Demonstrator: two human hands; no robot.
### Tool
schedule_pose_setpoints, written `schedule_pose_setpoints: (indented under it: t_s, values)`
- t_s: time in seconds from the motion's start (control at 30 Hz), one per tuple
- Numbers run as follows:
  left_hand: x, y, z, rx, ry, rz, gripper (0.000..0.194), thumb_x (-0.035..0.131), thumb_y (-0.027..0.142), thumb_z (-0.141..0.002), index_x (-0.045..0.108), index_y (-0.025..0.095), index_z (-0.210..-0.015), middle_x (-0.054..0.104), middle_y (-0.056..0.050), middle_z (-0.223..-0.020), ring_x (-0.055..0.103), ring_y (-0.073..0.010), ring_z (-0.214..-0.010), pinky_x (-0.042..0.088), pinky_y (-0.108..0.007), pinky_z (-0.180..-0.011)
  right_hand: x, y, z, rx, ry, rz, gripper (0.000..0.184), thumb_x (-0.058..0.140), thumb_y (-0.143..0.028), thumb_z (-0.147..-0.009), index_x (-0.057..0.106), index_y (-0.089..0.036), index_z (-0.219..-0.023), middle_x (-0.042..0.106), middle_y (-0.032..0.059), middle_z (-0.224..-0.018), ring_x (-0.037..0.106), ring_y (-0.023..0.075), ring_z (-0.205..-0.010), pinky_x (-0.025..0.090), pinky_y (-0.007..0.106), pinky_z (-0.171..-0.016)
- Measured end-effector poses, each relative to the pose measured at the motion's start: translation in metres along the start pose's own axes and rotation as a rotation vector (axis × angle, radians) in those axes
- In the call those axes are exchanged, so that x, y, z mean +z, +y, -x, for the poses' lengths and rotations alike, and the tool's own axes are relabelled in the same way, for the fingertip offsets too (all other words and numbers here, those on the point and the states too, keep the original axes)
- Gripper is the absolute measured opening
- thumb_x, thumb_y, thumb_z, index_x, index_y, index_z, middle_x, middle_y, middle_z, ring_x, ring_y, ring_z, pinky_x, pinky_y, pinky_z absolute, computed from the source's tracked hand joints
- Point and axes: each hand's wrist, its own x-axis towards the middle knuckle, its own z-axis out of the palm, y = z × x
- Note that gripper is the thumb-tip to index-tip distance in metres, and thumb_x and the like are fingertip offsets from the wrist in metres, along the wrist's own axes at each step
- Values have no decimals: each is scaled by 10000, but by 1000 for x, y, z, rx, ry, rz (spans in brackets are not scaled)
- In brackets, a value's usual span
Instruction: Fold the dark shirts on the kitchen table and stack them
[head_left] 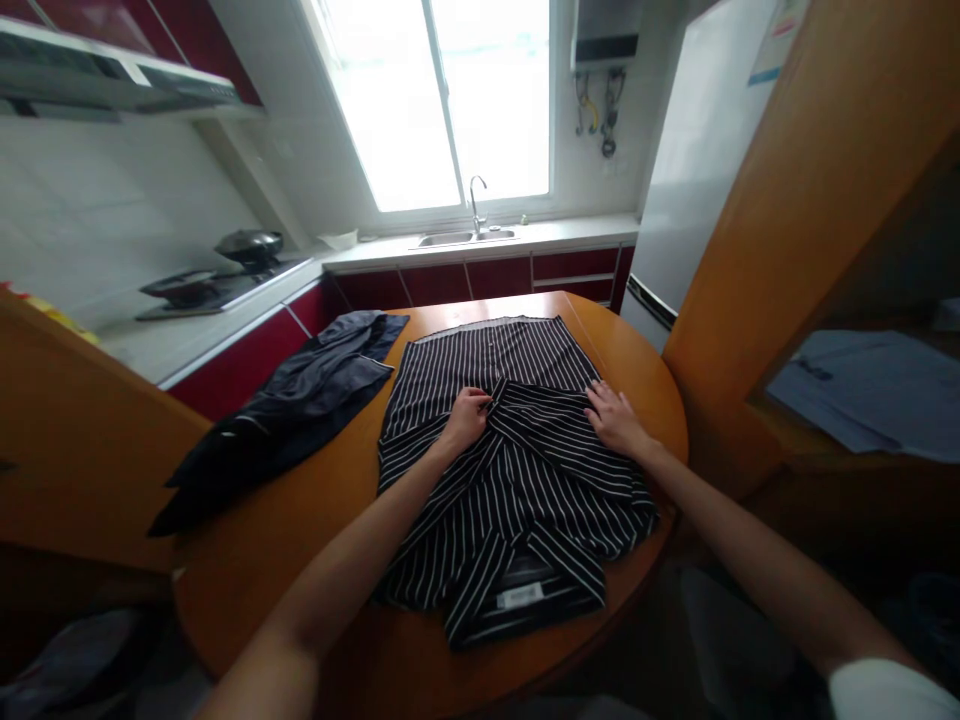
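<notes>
A black-and-white striped shirt (487, 360) lies spread on the round wooden table (300, 540), its collar and white label toward me. Both sleeves are folded in across its front and meet near the middle. My left hand (468, 415) is closed in a pinch on the end of a sleeve at the shirt's centre. With fingers outstretched, my right hand (615, 418) lies flat on the folded sleeve at the shirt's right edge. The tips of the left fingers are partly hidden.
A dark jacket (300, 380) lies at the table's left side. Beyond the table are a counter with a sink (448, 239) and tap, and a stove with a pan (249, 243) at left. A fridge (705, 150) and a wooden frame stand at right.
</notes>
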Motion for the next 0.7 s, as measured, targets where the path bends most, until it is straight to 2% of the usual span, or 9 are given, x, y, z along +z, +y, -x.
schedule_pose_setpoints:
  t_s: [0.1, 0.2, 0.33, 0.43, 0.5, 0.57, 0.63, 0.7]
  values:
    - [-4, 0, 5, 25, 31, -75, 305, 566, 47, -847, 779, 166, -1030, 635, -120, -1185, 647, -240, -1085, 540, -412, -1022, 13, 3, -3, 71, -41, 64, 640, 281, -464, -1032, 340, -109, -1562, 223, 149, -1658, 171, 273, -1539, 143, 528, -1232]
    - [-8, 8, 9, 124, 89, -134, 368, 477, 82, -924, 734, 179, -1167, 614, -116, -1303, 589, -252, -1217, 478, -438, -1095, 20, 9, -2, 110, -29, 104, 699, 247, -515, -1029, 283, -87, -1581, 200, 158, -1662, 151, 269, -1542, 131, 507, -1235]
    - [0, 19, 17, 320, -87, -137, 374, 469, 216, -995, 644, 216, -1325, 531, -83, -1479, 473, -258, -1383, 376, -458, -1183, 24, 14, 0, 148, -9, 105, 701, 233, -495, -1026, 266, -71, -1582, 223, 163, -1655, 173, 283, -1537, 126, 540, -1229]
    - [13, 19, 25, 326, -178, -127, 406, 459, 299, -1017, 587, 217, -1393, 469, -85, -1542, 368, -279, -1465, 316, -495, -1215, 23, 19, 4, 181, 50, 51, 663, 245, -419, -1022, 284, -47, -1569, 270, 178, -1637, 213, 299, -1525, 152, 562, -1219]
    - [19, 16, 28, 299, -166, -91, 417, 434, 320, -1028, 575, 204, -1402, 460, -95, -1545, 360, -275, -1470, 311, -492, -1219, 19, 23, 7, 211, 140, -13, 624, 257, -354, -1013, 341, -30, -1540, 329, 197, -1610, 270, 303, -1504, 202, 540, -1210]
    - [22, 12, 28, 275, -112, -34, 408, 423, 314, -1028, 588, 194, -1381, 464, -105, -1532, 389, -265, -1450, 328, -478, -1213, 11, 27, 12, 225, 255, -98, 560, 282, -290, -995, 477, -29, -1451, 446, 217, -1535, 379, 293, -1444, 280, 480, -1186]
    - [22, 9, 25, 249, -49, 21, 372, 437, 287, -1015, 621, 204, -1328, 494, -101, -1485, 452, -254, -1396, 371, -468, -1188, 2, 28, 20, 212, 364, -176, 467, 345, -246, -959, 620, -61, -1287, 595, 216, -1372, 516, 277, -1311, 366, 420, -1129]
    - [20, 6, 22, 208, 17, 54, 326, 472, 255, -987, 659, 211, -1250, 538, -100, -1396, 524, -249, -1308, 415, -462, -1153, -8, 25, 31, 184, 408, -235, 355, 414, -233, -922, 686, -110, -1115, 682, 176, -1163, 610, 255, -1118, 445, 375, -1028]
